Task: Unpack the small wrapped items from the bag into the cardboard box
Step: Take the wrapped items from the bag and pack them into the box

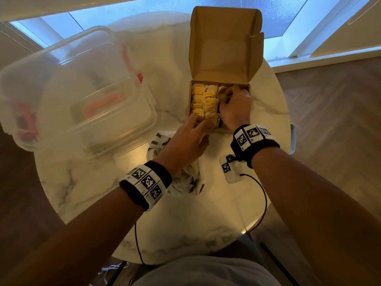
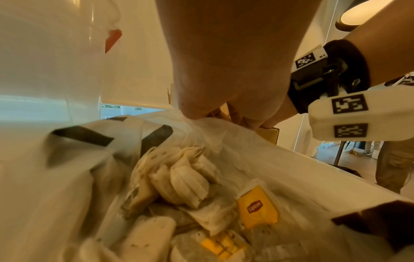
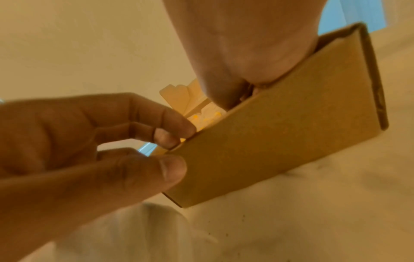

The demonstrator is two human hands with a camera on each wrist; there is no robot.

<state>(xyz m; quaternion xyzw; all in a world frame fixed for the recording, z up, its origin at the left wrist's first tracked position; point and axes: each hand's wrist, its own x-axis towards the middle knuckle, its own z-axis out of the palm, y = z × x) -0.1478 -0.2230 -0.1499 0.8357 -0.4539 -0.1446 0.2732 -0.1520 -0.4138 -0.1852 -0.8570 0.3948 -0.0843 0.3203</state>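
Note:
An open cardboard box (image 1: 219,130) stands on the table with its lid upright. Yellow-and-white wrapped items (image 1: 204,102) fill its left side in rows. My left hand (image 1: 195,129) pinches the box's front left corner, fingers over the rim and thumb on the outer wall (image 3: 280,141). My right hand (image 1: 233,100) reaches into the right side of the box, fingers curled around a pale wrapped item (image 1: 222,93). The white bag with black print (image 1: 185,178) lies open under my left wrist. More wrapped items (image 2: 257,207) lie inside it.
A large clear plastic container (image 1: 82,89) with red clasps takes up the left of the round marble table (image 1: 185,223). The table's rim runs close to the box on the right. A thin cable (image 1: 263,203) loops over the near table edge.

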